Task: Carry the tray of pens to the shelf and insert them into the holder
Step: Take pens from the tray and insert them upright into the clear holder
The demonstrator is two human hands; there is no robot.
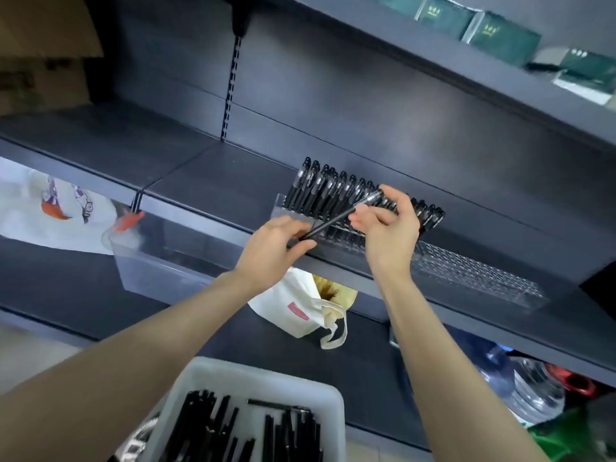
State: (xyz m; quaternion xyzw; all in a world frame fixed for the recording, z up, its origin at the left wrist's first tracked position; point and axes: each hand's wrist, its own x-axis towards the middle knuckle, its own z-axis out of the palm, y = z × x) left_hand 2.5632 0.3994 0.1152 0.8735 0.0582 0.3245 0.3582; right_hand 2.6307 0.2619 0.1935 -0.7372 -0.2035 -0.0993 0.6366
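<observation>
My left hand [276, 248] and right hand [386, 225] pinch one pen [336, 220] (an end each); entered crooked, it could jostle the packed holder [286, 210].

Nothing legible showed anywhere. The dark green cardboard boxes [500, 38] at the right end of the dark upper shelf [383, 58] carried small pale emblems, too blurred to read. The black plastic pens [320, 190] in the clear plastic holder [286, 210] bore white barrel print, unreadable. The pink label [297, 311] on the white cloth bag [286, 291] was equally blurred.
</observation>
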